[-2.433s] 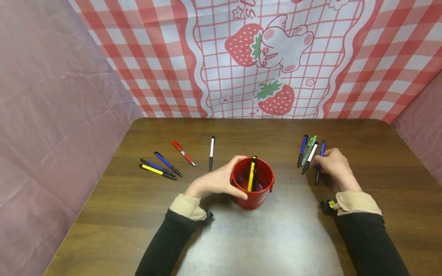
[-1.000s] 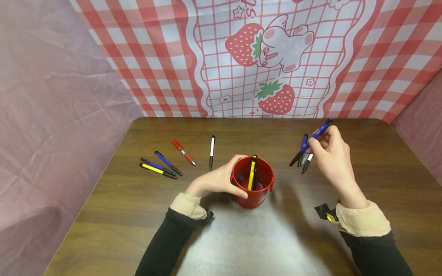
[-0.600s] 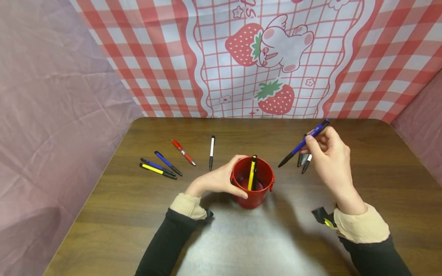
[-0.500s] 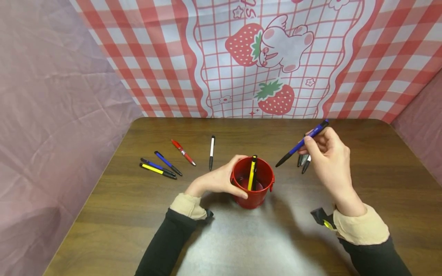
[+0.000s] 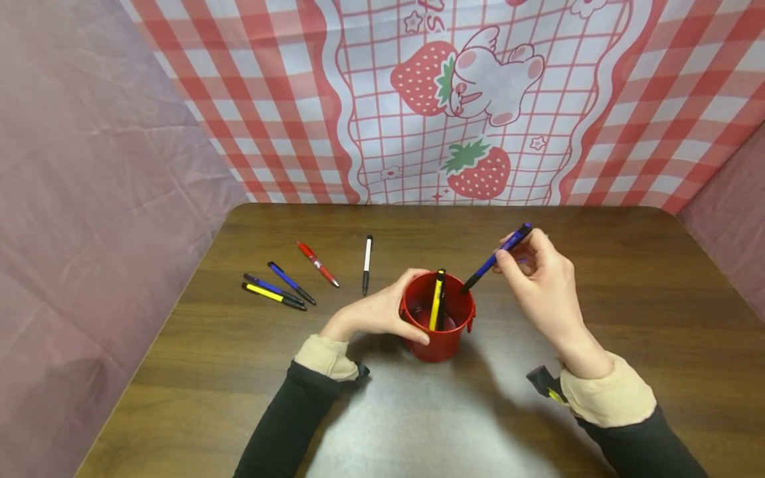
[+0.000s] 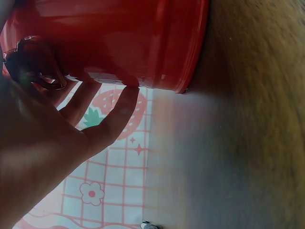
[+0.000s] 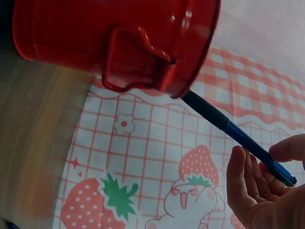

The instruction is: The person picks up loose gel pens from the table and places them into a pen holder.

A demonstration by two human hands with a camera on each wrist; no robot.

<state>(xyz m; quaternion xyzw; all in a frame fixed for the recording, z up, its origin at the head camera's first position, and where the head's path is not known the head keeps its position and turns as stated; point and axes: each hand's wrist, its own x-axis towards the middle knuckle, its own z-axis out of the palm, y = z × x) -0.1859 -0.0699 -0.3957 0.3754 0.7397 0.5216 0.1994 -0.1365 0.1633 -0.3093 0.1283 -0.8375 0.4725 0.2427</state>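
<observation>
My left hand (image 5: 382, 309) grips the side of a small red bucket (image 5: 433, 345), thumb at the near side and fingers round the far side. In the left wrist view, fingers (image 6: 114, 119) touch the bucket's wall. Inside the bucket a yellow pen (image 5: 436, 302) leans beside a darker pen. My right hand (image 5: 540, 285) pinches a blue pen (image 5: 499, 255) near its upper end. The pen slants down, with its black tip at the bucket's far right rim. The right wrist view shows the tip passing behind the rim, next to the bucket's wire handle (image 7: 109, 62).
On the wooden table (image 5: 287, 385) to the left lie a yellow pen (image 5: 263, 292), two blue pens (image 5: 287, 279), a red pen (image 5: 317, 264) and a white pen (image 5: 367, 259). The right hand hides the pens behind it. A checked strawberry cloth (image 5: 382, 99) hangs at the back.
My right hand has picked up the blue pen from the group on the right, lifted it and brought it left, tip first, to the bucket. The left hand and bucket stay put.
</observation>
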